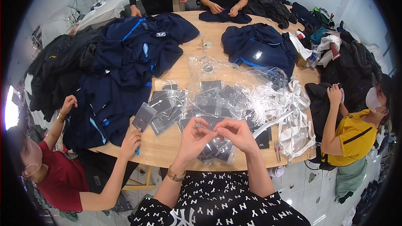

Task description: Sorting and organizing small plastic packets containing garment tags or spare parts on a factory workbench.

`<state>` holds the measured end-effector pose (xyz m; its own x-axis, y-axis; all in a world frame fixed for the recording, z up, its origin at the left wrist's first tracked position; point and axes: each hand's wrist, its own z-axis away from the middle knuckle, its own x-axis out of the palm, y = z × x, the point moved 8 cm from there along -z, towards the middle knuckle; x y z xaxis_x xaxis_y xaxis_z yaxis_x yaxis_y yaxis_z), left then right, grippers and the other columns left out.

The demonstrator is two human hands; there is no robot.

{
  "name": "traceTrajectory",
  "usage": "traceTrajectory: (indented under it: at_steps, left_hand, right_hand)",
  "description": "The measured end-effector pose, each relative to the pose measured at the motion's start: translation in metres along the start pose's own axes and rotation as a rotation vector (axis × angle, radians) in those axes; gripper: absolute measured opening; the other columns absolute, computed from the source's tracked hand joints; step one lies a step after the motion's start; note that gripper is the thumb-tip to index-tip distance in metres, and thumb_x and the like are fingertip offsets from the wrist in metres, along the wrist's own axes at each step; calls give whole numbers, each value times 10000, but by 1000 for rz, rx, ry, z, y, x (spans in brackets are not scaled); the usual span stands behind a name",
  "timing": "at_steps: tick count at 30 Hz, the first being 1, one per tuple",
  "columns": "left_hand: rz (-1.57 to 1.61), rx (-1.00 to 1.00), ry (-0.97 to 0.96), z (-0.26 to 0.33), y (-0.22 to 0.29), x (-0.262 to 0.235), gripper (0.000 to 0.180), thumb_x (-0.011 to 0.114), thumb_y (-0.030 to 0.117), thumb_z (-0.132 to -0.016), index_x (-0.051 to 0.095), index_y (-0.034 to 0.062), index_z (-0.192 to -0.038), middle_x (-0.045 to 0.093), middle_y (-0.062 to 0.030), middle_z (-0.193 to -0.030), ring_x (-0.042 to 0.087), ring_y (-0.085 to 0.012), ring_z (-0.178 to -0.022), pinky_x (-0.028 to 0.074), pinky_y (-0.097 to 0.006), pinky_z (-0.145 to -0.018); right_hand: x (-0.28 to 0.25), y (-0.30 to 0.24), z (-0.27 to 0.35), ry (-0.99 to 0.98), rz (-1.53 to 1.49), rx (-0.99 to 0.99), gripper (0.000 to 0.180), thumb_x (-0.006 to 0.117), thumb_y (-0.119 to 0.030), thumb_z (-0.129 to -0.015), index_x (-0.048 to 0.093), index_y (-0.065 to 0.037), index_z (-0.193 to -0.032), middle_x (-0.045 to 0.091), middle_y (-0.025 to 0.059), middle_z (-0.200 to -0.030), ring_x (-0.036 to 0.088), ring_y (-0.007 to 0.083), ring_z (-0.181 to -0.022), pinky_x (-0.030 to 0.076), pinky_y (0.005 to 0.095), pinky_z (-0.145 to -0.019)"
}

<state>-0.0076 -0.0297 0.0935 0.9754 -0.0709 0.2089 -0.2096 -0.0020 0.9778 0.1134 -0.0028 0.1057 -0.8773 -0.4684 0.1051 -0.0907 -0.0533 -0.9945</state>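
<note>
My left hand (195,139) and my right hand (238,136) meet over the near edge of the table, fingertips pinched together. What they hold between them is too small or hidden to make out. Beneath and beyond them lies a pile of dark tags in small transparent bags (208,101). A second heap of bagged dark tags (166,108) is spread to the left. Just right of my hands is a bundle of thin white strings (258,104), with a tangle of flat white straps (294,130) next to it.
Navy garments (125,58) cover the table's left side; another navy garment (259,46) lies at the back right. Crumpled plastic film (217,68) rests mid-table. Scissors (277,151) lie near the right edge. Co-workers sit left and right, the left one's hand (132,143) near the bagged tags; others are across.
</note>
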Motion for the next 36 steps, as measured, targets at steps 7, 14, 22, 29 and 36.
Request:
traceTrajectory:
  at_steps: [7, 14, 22, 29, 36]
  left_hand:
    - [145, -29, -9, -3, -8, 5, 153, 619, 40, -794, 537, 6, -919, 631, -61, -777, 580, -67, -713, 448, -183, -639]
    - [246, -44, -41, -4, -15, 8, 103, 588, 41, -818, 581, -13, -905, 641, -74, -804, 597, -91, -731, 467, -206, -668]
    - [281, -59, -65, -5, -11, 10, 77, 578, 20, -819, 573, -1, -893, 628, -63, -804, 603, -102, -739, 488, -210, -682]
    - [243, -7, -39, -11, -10, 12, 60, 580, 28, -821, 568, 4, -875, 617, -59, -803, 590, -99, -734, 488, -219, -683]
    - [336, -58, -85, -11, -20, 9, 80, 566, 44, -832, 579, -4, -895, 617, -56, -799, 591, -112, -752, 486, -239, -715]
  right_hand:
    - [-1, -1, 2, 49, -144, -14, 120, 598, -87, -815, 622, 21, -864, 609, 37, -719, 525, 73, -601, 427, 198, -551]
    - [-3, 0, 2, 86, -288, -7, 105, 587, -52, -816, 611, 38, -864, 608, 58, -732, 526, 90, -606, 434, 208, -560]
    - [-3, -3, 2, 87, -209, -39, 105, 596, -62, -812, 605, 28, -863, 610, 53, -746, 529, 83, -615, 437, 207, -562]
    - [-6, -5, 2, 155, -138, -59, 86, 587, -56, -815, 592, 20, -855, 606, 41, -743, 532, 71, -620, 439, 198, -562]
    - [-2, -12, 1, 111, -147, -79, 88, 577, -52, -825, 585, 30, -856, 596, 37, -727, 528, 66, -622, 436, 196, -567]
